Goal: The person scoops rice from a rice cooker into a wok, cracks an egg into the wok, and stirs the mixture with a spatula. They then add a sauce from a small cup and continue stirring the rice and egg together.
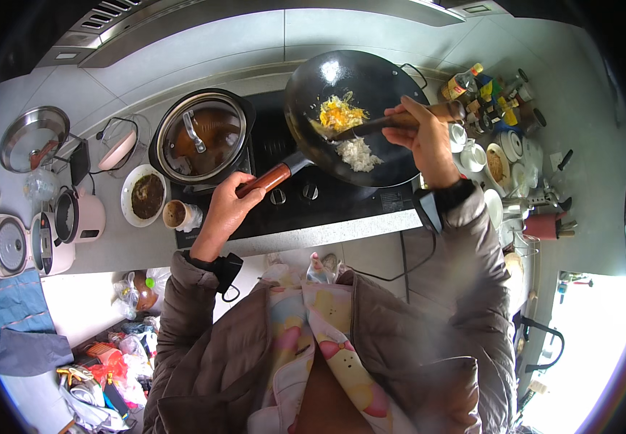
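Note:
My left hand (230, 207) grips the brown wooden handle (265, 180) of a black wok (394, 157). The wok is over the right side of a black cooktop (345, 209). In it lie a heap of yellow scrambled egg (340, 112) and, nearer me, a clump of white rice (358, 154). My right hand (420, 133) holds a dark wooden-handled spatula (364, 128) across the wok. The tip of the spatula reaches between the egg and the rice; its blade is partly hidden.
Left of the wok stands a glass-lidded pot (201, 138). Beside it are a bowl of dark food (147, 196), a cup (175, 214) and a pink rice cooker (52, 244). Seasoning bottles (459, 85) and white dishes (473, 157) crowd the right counter. A range hood (269, 12) hangs at the back.

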`<state>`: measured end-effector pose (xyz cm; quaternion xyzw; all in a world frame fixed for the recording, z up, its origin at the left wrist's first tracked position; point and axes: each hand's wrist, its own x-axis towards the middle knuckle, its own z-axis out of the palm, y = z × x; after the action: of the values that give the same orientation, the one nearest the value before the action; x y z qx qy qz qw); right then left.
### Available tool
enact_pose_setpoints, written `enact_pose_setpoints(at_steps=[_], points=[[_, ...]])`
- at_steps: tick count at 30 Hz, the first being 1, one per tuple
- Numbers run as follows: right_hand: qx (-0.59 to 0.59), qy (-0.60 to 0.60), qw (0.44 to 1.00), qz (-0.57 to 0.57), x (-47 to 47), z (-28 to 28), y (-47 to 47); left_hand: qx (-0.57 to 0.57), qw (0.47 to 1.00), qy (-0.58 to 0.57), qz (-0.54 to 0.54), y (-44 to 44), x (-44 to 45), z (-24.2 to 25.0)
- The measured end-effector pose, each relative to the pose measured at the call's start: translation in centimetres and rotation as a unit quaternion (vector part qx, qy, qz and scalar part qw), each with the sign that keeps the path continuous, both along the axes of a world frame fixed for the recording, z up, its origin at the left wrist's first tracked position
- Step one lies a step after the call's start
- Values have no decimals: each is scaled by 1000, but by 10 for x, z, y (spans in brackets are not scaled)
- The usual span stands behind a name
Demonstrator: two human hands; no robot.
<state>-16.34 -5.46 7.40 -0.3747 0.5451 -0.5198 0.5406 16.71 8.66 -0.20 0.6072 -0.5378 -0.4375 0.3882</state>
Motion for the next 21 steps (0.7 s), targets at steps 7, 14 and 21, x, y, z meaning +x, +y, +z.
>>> enact_pose_setpoints(at_steps=[7,14,21], points=[[-3,-106,994,9,9,6,-8,12,1000,22,4,3,-3,4],[88,-48,995,0,-2,4,-9,66,989,127,-33,31,8,6],[-6,35,999,-6,-6,10,-23,148,974,47,-167,38,-6,-47]])
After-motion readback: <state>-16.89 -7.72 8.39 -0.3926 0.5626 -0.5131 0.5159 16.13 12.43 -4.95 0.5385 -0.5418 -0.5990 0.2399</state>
